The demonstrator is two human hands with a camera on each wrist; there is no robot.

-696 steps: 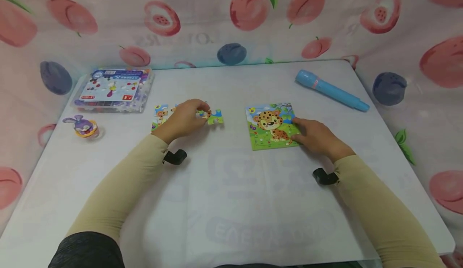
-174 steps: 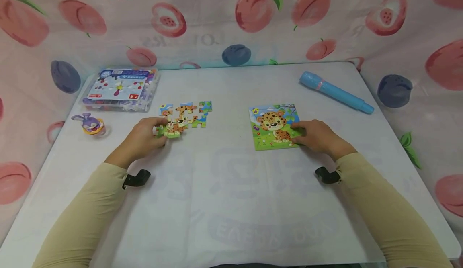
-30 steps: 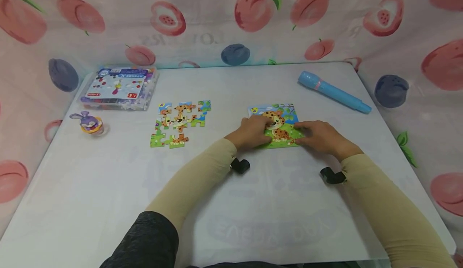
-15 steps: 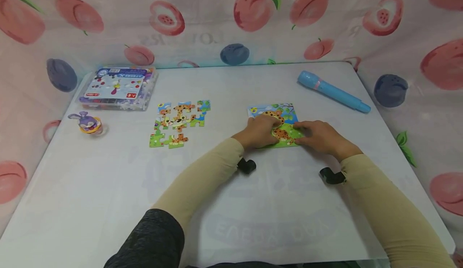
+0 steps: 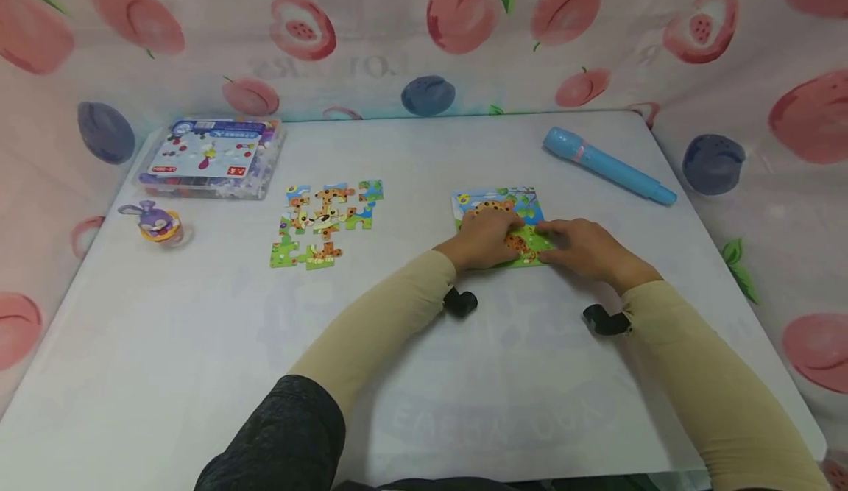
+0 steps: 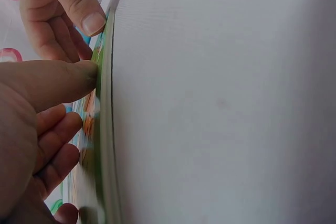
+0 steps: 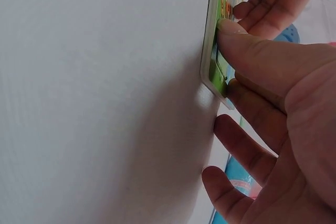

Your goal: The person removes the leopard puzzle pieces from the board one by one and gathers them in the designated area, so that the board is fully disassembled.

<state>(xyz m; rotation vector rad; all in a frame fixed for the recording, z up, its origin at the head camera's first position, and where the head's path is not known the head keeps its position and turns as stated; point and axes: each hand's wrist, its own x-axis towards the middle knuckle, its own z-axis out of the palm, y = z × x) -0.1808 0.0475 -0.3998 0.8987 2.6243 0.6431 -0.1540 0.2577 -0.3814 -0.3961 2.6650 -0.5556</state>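
A square jigsaw board (image 5: pixel 528 204) with a spotted cub on green and blue lies flat, right of the table's middle. My left hand (image 5: pixel 486 239) is over its middle, touching it with thumb and fingertips and covering much of the cub. In the left wrist view, the thumb presses near the front edge while the other fingers bend loosely. My right hand (image 5: pixel 592 252) steadies the right side; thumb and index finger touch there, well apart, and in the right wrist view the other fingers spread past the corner. Several loose jigsaw pieces (image 5: pixel 326 218) form a partial picture on the left.
A clear plastic box (image 5: pixel 205 154) with a printed label stands at the back left. Before it is a small purple rabbit figure (image 5: pixel 154 222). A blue pen-shaped tube (image 5: pixel 609 167) lies at the back right. Fruit-patterned cloth (image 5: pixel 371 34) hangs behind the white table (image 5: pixel 517 373).
Compared with several seconds ago, my left hand has left the loose pieces for the board. Within the last second it slides a little rightward over the picture. The right hand stays in place.
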